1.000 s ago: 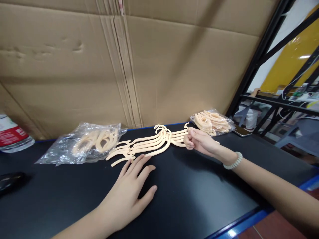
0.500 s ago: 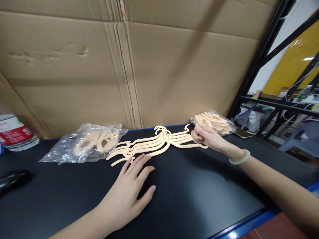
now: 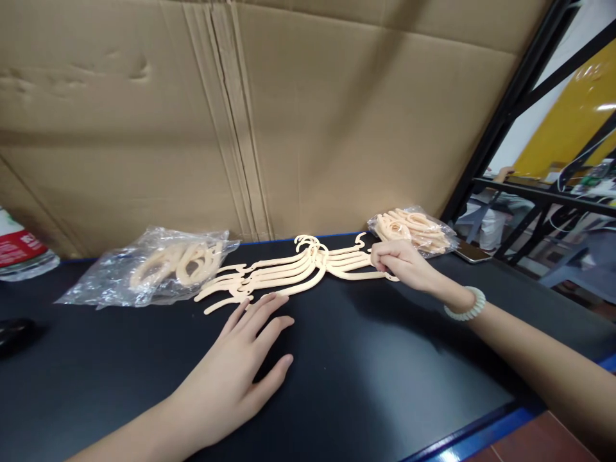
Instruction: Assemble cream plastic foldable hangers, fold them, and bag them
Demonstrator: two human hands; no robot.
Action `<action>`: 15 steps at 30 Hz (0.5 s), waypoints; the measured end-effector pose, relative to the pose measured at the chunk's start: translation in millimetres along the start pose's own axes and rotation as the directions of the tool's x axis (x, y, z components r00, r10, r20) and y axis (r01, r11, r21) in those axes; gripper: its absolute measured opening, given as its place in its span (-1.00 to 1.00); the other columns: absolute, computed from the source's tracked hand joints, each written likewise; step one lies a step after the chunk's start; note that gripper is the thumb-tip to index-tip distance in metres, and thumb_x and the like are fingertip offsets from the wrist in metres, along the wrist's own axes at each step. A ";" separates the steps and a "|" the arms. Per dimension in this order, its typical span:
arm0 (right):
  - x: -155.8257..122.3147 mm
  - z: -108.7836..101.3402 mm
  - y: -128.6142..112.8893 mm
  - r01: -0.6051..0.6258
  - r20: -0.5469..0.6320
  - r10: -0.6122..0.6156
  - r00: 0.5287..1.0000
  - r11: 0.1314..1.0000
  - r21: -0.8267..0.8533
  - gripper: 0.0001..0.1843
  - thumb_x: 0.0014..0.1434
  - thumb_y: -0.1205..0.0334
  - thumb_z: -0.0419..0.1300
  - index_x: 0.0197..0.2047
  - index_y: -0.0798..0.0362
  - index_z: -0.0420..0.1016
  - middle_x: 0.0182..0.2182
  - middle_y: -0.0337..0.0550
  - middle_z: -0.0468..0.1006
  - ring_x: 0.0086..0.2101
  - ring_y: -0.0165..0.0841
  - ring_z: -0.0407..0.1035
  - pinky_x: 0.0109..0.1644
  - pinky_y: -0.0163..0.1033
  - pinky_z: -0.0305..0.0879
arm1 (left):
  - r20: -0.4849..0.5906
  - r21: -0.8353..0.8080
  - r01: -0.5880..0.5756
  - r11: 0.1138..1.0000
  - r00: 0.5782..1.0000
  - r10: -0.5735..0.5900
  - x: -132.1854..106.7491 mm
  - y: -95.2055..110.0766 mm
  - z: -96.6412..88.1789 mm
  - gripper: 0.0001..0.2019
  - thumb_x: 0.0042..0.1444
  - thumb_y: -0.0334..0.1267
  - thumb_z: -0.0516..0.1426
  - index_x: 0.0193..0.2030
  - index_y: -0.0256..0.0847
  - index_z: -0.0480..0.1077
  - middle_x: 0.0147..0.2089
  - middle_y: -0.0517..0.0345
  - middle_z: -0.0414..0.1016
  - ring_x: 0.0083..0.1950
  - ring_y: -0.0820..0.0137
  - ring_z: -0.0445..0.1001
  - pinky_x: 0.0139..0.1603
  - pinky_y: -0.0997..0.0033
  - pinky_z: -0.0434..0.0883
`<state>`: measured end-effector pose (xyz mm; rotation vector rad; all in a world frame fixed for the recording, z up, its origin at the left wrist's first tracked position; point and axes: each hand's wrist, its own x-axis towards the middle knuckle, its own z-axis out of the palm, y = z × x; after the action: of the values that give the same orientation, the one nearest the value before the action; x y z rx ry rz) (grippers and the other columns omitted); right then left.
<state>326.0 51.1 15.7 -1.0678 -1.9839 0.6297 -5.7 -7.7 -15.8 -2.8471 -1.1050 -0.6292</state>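
Head view, near to far:
1. Left hand [image 3: 231, 372] — palm down, fingers spread, tips at the near edge of the cream hangers [image 3: 298, 289]; touching or just short, cannot tell.
2. Right hand [image 3: 397, 262] — fingers curled in at the hangers' right ends; cannot tell whether they pinch one.
3. Hangers, several: overlapping, flat on the black desk [image 3: 332, 391], between the hands, hooks bunched at the far side. Handling, as judged: light, even contact at both ends should suit the row; tugging one hook could snag its neighbours.
4. Left bag [image 3: 110, 273], clear, with curved cream pieces; right bag [image 3: 418, 231], similar, beyond the right hand.
5. Cardboard [image 3: 366, 128], upright behind.
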 end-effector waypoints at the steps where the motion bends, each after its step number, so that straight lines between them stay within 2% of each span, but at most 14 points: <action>1: -0.1 -0.1 1.5 0.002 -0.012 -0.002 1.000 1.000 -0.024 -0.77 -0.03 0.36 -0.03 -0.68 0.02 0.15 -0.68 -0.29 0.16 -0.56 -0.42 0.05 -0.43 -0.23 -0.08 | -0.008 -0.004 0.008 1.000 1.000 -0.008 0.0 0.3 0.0 -0.69 0.24 -0.24 0.05 0.10 -0.11 0.37 0.32 -0.05 0.27 0.36 0.01 0.19 0.31 -0.20 0.19; 4: -1.1 2.0 5.3 -0.010 -0.031 0.008 0.999 0.998 -0.069 -0.74 -0.04 0.30 -0.06 -0.70 0.01 -0.01 -0.71 -0.32 0.01 -0.61 -0.45 -0.08 -0.48 -0.22 -0.19 | -0.017 -0.013 0.014 1.000 1.000 -0.014 0.0 1.3 0.0 -0.70 0.24 -0.24 0.05 0.09 -0.12 0.38 0.32 -0.06 0.28 0.35 0.02 0.21 0.32 -0.18 0.19; 7: -2.1 5.2 6.3 -0.019 -0.030 0.016 0.999 0.996 -0.091 -0.73 -0.01 0.26 -0.08 -0.67 -0.01 -0.06 -0.69 -0.31 0.00 -0.60 -0.44 -0.08 -0.49 -0.23 -0.17 | -0.015 -0.011 0.017 1.000 1.000 -0.017 0.0 1.7 -0.2 -0.70 0.23 -0.24 0.05 0.09 -0.12 0.38 0.32 -0.06 0.29 0.35 0.02 0.22 0.32 -0.19 0.18; 11: -1.2 6.7 3.8 -0.047 -0.013 0.046 0.999 0.992 -0.115 -0.75 0.12 0.26 -0.09 -0.58 0.00 0.11 -0.68 -0.31 0.14 -0.59 -0.42 0.06 -0.48 -0.26 -0.04 | -0.006 -0.016 0.021 1.000 1.000 -0.022 -0.1 2.4 -0.6 -0.70 0.23 -0.24 0.05 0.09 -0.12 0.39 0.30 -0.07 0.31 0.35 0.02 0.22 0.33 -0.18 0.18; 15: 0.9 8.2 -0.4 -0.056 0.023 0.061 0.998 0.985 -0.162 -0.79 0.19 0.23 0.01 -0.44 0.04 0.36 -0.64 -0.30 0.30 -0.59 -0.42 0.15 -0.47 -0.29 0.02 | 0.003 -0.037 0.039 0.999 0.999 -0.039 -0.3 3.1 -1.8 -0.71 0.23 -0.26 0.05 0.08 -0.12 0.38 0.29 -0.07 0.32 0.35 0.04 0.22 0.32 -0.18 0.19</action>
<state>318.8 51.2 11.6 -1.2245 -2.0619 0.5247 -4.6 -10.5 -13.9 -2.8648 -1.1642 -0.6551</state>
